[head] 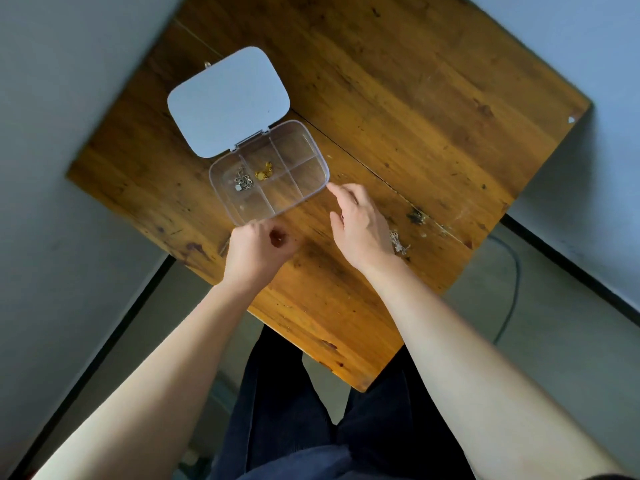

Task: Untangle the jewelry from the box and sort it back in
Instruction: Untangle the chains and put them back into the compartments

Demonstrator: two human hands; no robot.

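Observation:
A clear plastic box [311, 140] with several compartments lies open on the wooden table [398, 98], its pale lid [228, 102] folded back. One left compartment holds a silver piece [243, 182]. A gold piece [264, 172] lies in the middle compartment. My left hand [256, 252] is curled into a loose fist at the box's near corner, with nothing visible in it. My right hand [360, 225] hovers to the right of the box with fingers apart, its index fingertip close to the box's right corner. A silver chain [399, 242] and a dark tangle [415, 216] rest on the table beside my right hand.
The table's near corner points toward my lap at the bottom. Grey walls flank the table on both sides. A dark cable [512, 289] runs across the floor on the right.

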